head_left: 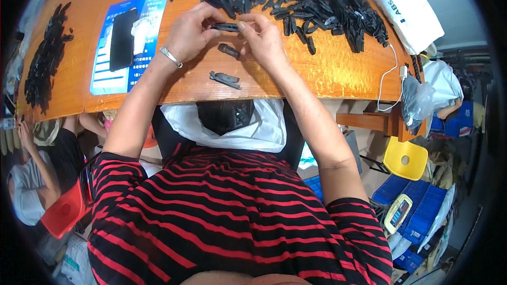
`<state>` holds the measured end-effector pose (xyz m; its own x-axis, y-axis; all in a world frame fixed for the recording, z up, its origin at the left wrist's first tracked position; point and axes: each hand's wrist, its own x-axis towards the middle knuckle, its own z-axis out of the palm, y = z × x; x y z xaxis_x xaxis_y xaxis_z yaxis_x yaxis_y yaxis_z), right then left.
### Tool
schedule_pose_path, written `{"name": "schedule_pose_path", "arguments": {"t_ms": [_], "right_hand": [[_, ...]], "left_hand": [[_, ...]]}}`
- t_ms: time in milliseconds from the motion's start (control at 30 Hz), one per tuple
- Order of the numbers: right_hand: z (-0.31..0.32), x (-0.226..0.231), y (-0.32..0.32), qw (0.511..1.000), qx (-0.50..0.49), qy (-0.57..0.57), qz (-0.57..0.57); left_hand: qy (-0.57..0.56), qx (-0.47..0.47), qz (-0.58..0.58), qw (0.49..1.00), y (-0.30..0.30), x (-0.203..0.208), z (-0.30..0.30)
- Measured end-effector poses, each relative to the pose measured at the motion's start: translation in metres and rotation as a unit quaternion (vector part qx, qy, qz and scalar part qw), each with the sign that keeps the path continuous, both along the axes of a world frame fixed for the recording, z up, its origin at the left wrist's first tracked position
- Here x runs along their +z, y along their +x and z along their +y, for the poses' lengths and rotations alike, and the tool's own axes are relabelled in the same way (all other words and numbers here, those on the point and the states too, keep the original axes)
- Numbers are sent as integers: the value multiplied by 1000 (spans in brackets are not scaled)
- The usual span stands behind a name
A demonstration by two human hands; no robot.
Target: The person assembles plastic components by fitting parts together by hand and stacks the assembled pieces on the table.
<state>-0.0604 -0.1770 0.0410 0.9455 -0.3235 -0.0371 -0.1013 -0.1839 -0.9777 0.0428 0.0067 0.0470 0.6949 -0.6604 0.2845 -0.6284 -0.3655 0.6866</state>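
A slim, black, clip-shaped plastic part (226,27) was held crosswise just above an orange-brown wooden table (185,85), between a person's bare hands. The left hand (191,30), with a silver bracelet (171,58) at its wrist, pinched one end of the part between thumb and fingertips; the right hand (262,39) gripped the other end, its thumb laid over the near side. Held at both ends, the piece was probably easier to steady and turn, its middle left in plain sight.

Two similar loose black pieces, the upper one (228,50) close by the right hand's curled fingers and the lower one (225,79) nearer the table's edge, lay between the forearms, seemingly for easy reach. A tangled heap of black plastic parts (301,0) spread along the far side, perhaps pushed back to give the hands room, while a long, narrower pile of black pieces (46,58) sat apart at far left.

Both forearms angled inward from the red-and-black striped sleeves, elbows wide, wrists bent toward each other. An open white plastic sack (270,133) gaped below the table's edge, probably positioned to catch pieces.
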Motion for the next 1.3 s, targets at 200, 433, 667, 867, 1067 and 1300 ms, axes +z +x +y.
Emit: {"name": "schedule_pose_path", "arguments": {"t_ms": [200, 433, 667, 867, 1067, 1300], "right_hand": [[1, -21, -22, 992, 15, 117, 53], [14, -24, -25, 986, -9, 123, 116], [11, -16, -20, 986, 6, 2, 166], [-2, -12, -6, 970, 49, -23, 238], [-8, -16, -3, 968, 35, -59, 239], [-34, -9, -28, 966, 87, -121, 211]], "left_hand": [[-153, -72, 364, 916, -3, -34, 6], [-142, -12, 400, 905, -6, -53, -1], [-32, 37, 261, 964, -4, -58, -5], [79, 44, 226, 970, 1, -39, -12], [119, 29, 225, 967, 7, -35, -16], [49, -67, 277, 957, -16, -37, 7]]}}
